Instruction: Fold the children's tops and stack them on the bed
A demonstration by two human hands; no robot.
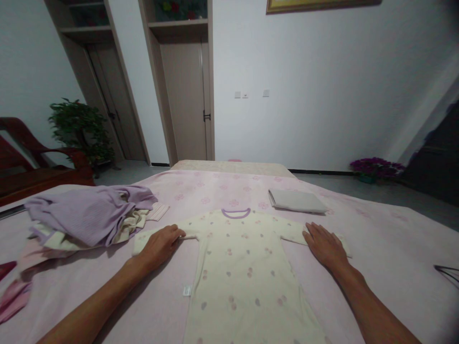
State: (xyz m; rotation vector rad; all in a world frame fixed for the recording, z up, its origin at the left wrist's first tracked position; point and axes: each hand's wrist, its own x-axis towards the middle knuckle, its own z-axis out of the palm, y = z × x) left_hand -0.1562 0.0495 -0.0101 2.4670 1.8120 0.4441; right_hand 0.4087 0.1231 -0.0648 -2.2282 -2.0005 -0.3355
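A cream long-sleeved shirt (247,286) with small printed hearts and cherry-like shapes lies spread face up, its purple-trimmed neckline (235,214) at the far end. On its left sleeve rests my left hand (165,240), palm down, with fingers pointing inward; its fingertips touch the sleeve's lower edge. My right hand (325,243) lies flat over the right sleeve, fingers slightly apart. A small white tag (187,291) sticks out at the shirt's left side. The lower end of the shirt runs out of view.
Left of the shirt is a heap of clothes with a lavender garment (96,212) on top. A folded grey cloth (297,200) lies beyond the right sleeve. All rest on a pink patterned sheet (215,186). At the right edge is a thin black wire-like object (446,271).
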